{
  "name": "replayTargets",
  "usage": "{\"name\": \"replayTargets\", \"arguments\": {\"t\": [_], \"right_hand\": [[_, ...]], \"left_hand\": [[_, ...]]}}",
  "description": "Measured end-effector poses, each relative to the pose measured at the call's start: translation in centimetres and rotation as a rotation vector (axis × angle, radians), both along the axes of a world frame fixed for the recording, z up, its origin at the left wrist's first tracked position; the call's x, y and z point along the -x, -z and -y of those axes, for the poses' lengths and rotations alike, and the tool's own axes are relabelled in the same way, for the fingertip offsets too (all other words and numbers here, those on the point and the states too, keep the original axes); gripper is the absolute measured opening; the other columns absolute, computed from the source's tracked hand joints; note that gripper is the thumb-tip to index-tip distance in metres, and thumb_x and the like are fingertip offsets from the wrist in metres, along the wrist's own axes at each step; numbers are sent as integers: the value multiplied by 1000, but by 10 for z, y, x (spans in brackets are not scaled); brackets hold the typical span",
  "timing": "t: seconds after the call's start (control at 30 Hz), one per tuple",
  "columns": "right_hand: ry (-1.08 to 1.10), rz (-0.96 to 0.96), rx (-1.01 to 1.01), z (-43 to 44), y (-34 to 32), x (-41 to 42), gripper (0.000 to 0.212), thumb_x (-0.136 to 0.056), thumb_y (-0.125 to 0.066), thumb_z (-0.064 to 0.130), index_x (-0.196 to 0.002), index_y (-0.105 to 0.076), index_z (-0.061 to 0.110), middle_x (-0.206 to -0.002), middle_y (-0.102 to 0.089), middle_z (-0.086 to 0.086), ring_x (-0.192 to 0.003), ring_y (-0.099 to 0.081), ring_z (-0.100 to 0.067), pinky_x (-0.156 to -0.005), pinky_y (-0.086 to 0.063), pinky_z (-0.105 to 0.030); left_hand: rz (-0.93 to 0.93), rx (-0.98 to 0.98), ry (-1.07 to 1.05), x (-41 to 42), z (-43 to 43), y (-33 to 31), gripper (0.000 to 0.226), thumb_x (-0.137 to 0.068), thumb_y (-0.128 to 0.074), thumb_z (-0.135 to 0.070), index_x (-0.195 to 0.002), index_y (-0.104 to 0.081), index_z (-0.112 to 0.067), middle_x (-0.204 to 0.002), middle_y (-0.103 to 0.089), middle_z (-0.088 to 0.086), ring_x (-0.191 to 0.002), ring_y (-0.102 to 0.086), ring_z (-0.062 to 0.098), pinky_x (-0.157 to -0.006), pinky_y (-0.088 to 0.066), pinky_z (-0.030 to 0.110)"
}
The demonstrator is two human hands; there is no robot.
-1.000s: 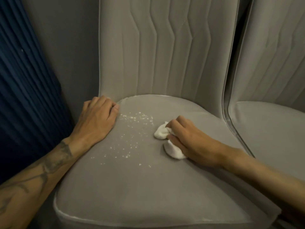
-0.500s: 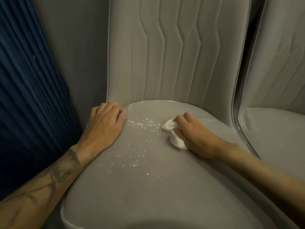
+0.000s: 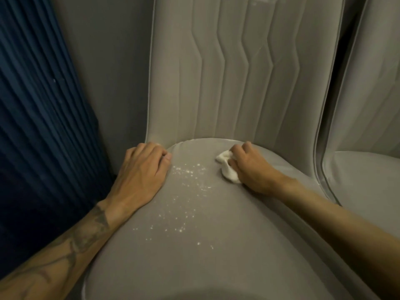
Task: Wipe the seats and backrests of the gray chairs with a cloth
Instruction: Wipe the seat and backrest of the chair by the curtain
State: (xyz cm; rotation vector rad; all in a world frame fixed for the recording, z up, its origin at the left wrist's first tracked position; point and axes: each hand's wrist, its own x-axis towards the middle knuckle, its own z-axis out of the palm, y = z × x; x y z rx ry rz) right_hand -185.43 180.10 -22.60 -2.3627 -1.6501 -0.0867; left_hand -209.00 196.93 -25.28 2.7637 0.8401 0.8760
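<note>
A gray padded chair fills the view, its seat (image 3: pixel 216 245) in front of me and its ribbed backrest (image 3: pixel 238 72) rising behind. White crumbs (image 3: pixel 188 191) lie scattered over the seat's middle. My right hand (image 3: pixel 253 167) presses a small bunched white cloth (image 3: pixel 227 167) onto the seat near the backrest, right of the crumbs. My left hand (image 3: pixel 142 174) lies palm down on the seat's left edge, fingers curled over the rim, holding nothing.
A second gray chair (image 3: pixel 368 180) stands close on the right, with a narrow dark gap between the two. A gray wall (image 3: pixel 108 61) is behind, and a dark blue pleated curtain (image 3: pixel 39 115) hangs at the left.
My right hand has slid the cloth away from me across the seat toward the backrest. My view has moved closer and shifted a little. The left hand stays on the seat's edge.
</note>
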Motion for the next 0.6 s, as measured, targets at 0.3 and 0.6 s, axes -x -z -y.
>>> {"name": "replayTargets", "arguments": {"t": [0.3,0.6], "right_hand": [[-368,0,-45,4,10,42,27,-103,-31,46,-109,-42,22,-109,-40,0,-94,-43,-23,-87,-40,-35],[-271,-70,-46,-34,5,50,24,-106,-40,33,-114,-47,12,-113,-43,-10,-100,-44,-29,-94,-38,-40]], "left_hand": [[-12,19,-12,0,5,-4,28,-111,-35,-32,-97,-56,-21,-99,-55,-6,-97,-48,16,-96,-35,37],[-14,31,-17,2,6,-7,23,-110,-38,-30,-97,-55,-23,-98,-54,-8,-95,-47,14,-95,-35,35]]}}
